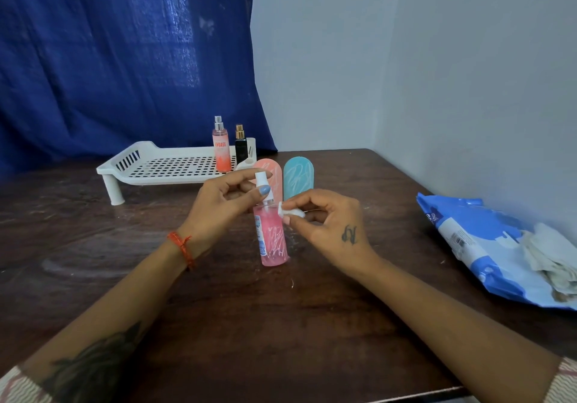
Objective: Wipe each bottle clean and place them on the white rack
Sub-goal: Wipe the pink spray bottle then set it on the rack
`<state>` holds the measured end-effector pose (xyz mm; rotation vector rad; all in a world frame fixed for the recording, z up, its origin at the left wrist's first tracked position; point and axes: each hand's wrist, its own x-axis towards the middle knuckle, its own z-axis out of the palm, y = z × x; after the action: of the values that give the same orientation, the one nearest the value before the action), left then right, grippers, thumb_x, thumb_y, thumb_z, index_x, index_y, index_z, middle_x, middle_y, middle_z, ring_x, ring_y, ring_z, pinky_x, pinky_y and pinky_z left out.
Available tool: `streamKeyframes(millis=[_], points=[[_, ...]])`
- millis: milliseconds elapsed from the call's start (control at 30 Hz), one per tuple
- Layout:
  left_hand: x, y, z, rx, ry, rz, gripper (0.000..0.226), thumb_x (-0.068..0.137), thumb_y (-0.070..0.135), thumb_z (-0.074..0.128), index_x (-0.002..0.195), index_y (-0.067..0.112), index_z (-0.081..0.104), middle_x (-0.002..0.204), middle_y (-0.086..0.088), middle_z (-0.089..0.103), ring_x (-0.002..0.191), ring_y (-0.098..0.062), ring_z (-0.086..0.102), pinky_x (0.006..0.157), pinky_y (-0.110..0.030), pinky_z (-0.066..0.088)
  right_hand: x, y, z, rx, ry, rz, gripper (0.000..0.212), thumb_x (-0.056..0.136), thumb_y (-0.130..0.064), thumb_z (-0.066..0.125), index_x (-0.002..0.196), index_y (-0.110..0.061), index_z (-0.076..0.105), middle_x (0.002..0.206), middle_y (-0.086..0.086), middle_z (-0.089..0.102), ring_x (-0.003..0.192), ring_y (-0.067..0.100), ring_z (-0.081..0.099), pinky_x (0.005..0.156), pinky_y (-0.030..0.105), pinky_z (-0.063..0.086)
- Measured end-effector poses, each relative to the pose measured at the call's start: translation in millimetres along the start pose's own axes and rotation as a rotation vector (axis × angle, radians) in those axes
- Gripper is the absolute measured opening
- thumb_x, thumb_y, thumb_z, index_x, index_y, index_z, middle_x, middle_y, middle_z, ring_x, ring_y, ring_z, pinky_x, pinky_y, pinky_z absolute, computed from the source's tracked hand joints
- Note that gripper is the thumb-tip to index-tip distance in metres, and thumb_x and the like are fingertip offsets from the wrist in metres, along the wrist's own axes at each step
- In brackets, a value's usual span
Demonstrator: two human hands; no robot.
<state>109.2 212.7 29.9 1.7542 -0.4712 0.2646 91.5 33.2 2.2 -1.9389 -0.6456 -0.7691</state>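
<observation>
A pink spray bottle (273, 240) stands upright on the dark wooden table (237, 315). My left hand (218, 209) pinches its white spray top. My right hand (327, 224) presses a small white wipe (290, 212) against the bottle's shoulder. Just behind stand a pink-capped bottle (273, 171) and a teal-capped bottle (298, 179). The white rack (162, 168) sits at the back left. On its right end stand an orange spray bottle (222, 149) and a black bottle (241, 146).
A blue and white pack of wipes (480, 249) lies at the right edge of the table, with crumpled used wipes (552, 259) on it. A blue curtain (125, 59) hangs behind the rack. A pale wall runs along the right side.
</observation>
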Motion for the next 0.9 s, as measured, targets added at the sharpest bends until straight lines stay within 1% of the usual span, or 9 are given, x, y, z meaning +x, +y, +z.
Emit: streamKeyframes(millis=[100,200,300,400,467,533,667,767,900], points=[[-0.7,0.9,0.3,-0.003,-0.009,0.002,0.035,0.086,0.008,0.059,0.121,0.012,0.059,0.086,-0.006,0.066,0.083,-0.011,0.066,0.075,-0.021,0.056,0.1,-1.4,0.2,0.032,0.017,-0.046,0.018,0.074,-0.007,0.076,0.092,-0.009,0.073,0.092,-0.002,0.069,0.088,0.006,0.064,0.076,0.016,0.054],[-1.1,1.6,0.0,-0.010,-0.020,-0.003,0.035,0.087,0.008,0.058,0.122,0.010,0.058,0.093,-0.011,0.066,0.087,-0.016,0.066,0.076,-0.023,0.057,-1.9,-1.5,-0.3,0.059,-0.027,-0.065,0.014,0.072,-0.007,0.077,0.086,-0.009,0.074,0.089,0.000,0.071,0.084,0.006,0.066,0.074,0.021,0.056],[-0.7,1.0,-0.7,-0.008,-0.018,-0.009,0.037,0.088,0.007,0.057,0.125,0.008,0.057,0.098,-0.014,0.066,0.092,-0.020,0.066,0.080,-0.028,0.057,-2.1,0.3,0.0,0.049,-0.057,0.003,0.011,0.072,-0.007,0.076,0.083,-0.010,0.074,0.084,-0.005,0.069,0.081,0.004,0.065,0.072,0.015,0.054],[-0.5,0.6,-0.7,-0.011,-0.022,-0.019,0.037,0.088,0.008,0.056,0.125,0.008,0.056,0.102,-0.013,0.066,0.095,-0.018,0.066,0.080,-0.026,0.057,-1.8,0.5,1.3,0.032,-0.060,0.068,0.013,0.075,-0.010,0.075,0.087,-0.013,0.073,0.085,-0.013,0.065,0.084,0.001,0.063,0.069,0.010,0.051],[0.0,0.6,-0.4,-0.022,-0.026,-0.027,0.035,0.089,0.007,0.056,0.124,0.010,0.057,0.102,-0.012,0.066,0.091,-0.013,0.066,0.076,-0.021,0.057,-1.3,-0.6,1.5,0.045,-0.047,0.070,0.015,0.076,-0.011,0.075,0.090,-0.013,0.072,0.088,-0.010,0.066,0.086,0.002,0.063,0.070,0.010,0.051],[0.2,0.5,-0.8,-0.026,-0.025,-0.032,0.033,0.089,0.007,0.055,0.122,0.013,0.057,0.101,-0.010,0.066,0.088,-0.009,0.066,0.073,-0.018,0.056,-1.0,-2.0,1.6,0.065,-0.043,0.035,0.016,0.075,-0.010,0.076,0.091,-0.012,0.072,0.091,-0.004,0.069,0.087,0.003,0.064,0.073,0.013,0.053],[-0.2,0.3,-0.7,-0.024,-0.024,-0.029,0.030,0.090,0.008,0.054,0.118,0.018,0.057,0.105,-0.007,0.065,0.091,-0.009,0.065,0.073,-0.017,0.055,-2.7,-1.5,0.8,0.039,-0.081,-0.024,0.013,0.071,-0.005,0.078,0.081,-0.011,0.074,0.086,-0.002,0.071,0.082,0.005,0.066,0.073,0.018,0.055],[0.3,0.1,-0.7,-0.018,-0.022,-0.028,0.030,0.090,0.007,0.054,0.119,0.017,0.057,0.106,-0.006,0.065,0.092,-0.008,0.065,0.072,-0.016,0.055,-3.2,0.3,0.8,0.020,-0.092,0.012,0.012,0.071,-0.005,0.077,0.080,-0.012,0.074,0.083,-0.007,0.069,0.080,0.003,0.065,0.071,0.014,0.053],[0.7,-0.7,-0.9,-0.003,-0.024,-0.035,0.033,0.090,0.008,0.054,0.123,0.015,0.056,0.108,-0.007,0.064,0.097,-0.012,0.063,0.073,-0.016,0.055,-2.9,0.2,1.4,-0.009,-0.048,0.007,0.013,0.075,-0.010,0.075,0.088,-0.012,0.073,0.087,-0.009,0.067,0.085,0.002,0.063,0.072,0.010,0.051]])
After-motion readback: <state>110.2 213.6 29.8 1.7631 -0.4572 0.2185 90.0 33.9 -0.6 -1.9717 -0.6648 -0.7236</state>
